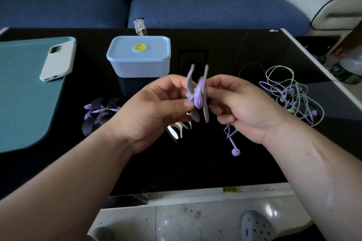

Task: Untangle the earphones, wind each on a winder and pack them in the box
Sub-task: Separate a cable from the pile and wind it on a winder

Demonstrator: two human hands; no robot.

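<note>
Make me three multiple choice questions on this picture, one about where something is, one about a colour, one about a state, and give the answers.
1. The phone lies: A on the teal mat; B on a chair; C on a shelf.
2. The cable on the grey winder gripped by the left hand and right hand is: A green; B purple; C white.
3. The box is: A with its lid on; B with its lid off; C tipped over.
Answers: 1 A, it rests on the mat at the left. 2 B, the wound turns are purple. 3 A, the lid sits flat on top.
</note>
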